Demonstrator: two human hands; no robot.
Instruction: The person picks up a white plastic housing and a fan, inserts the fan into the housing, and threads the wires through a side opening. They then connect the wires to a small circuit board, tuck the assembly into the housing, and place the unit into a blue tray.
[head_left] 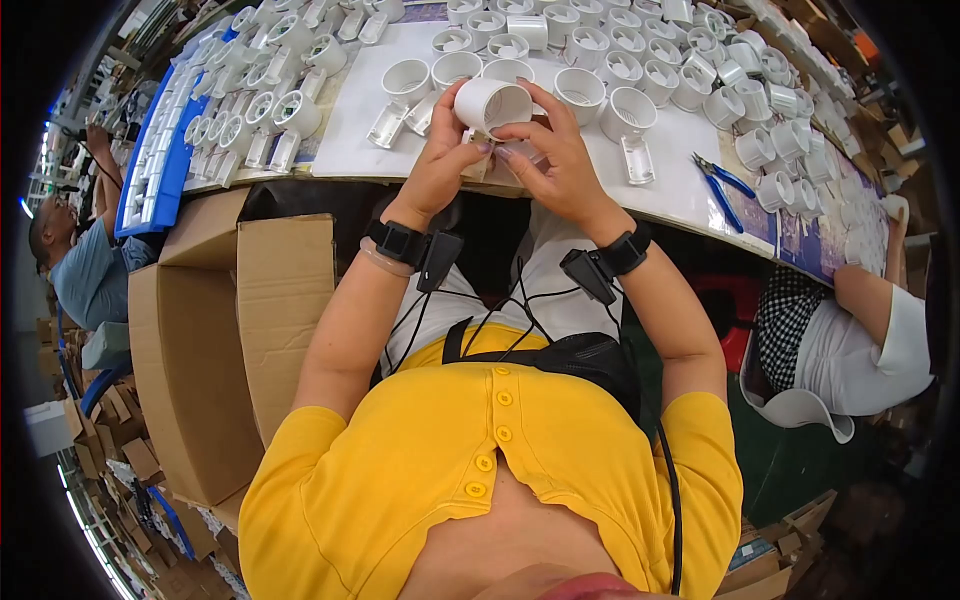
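Observation:
Between my two hands, over the table's near edge, is a white cylindrical plastic housing [492,106]. My left hand [442,160] grips its left side, thumb near the lower part. My right hand [562,160] is closed around its right side, with thumb and index finger pinching close below it. A small pale part [478,160] shows under the housing between my thumbs; its details are too small to tell. Just beyond my hands stand several more white cylindrical housings [408,80], some with a rectangular flap lying in front.
Blue-handled pliers [724,190] lie at the right of the white table [350,140]. Many housings [660,75] crowd the far and right side. A blue tray [165,160] holds white parts at left. An open cardboard box [190,370] stands beside me. People sit at both sides.

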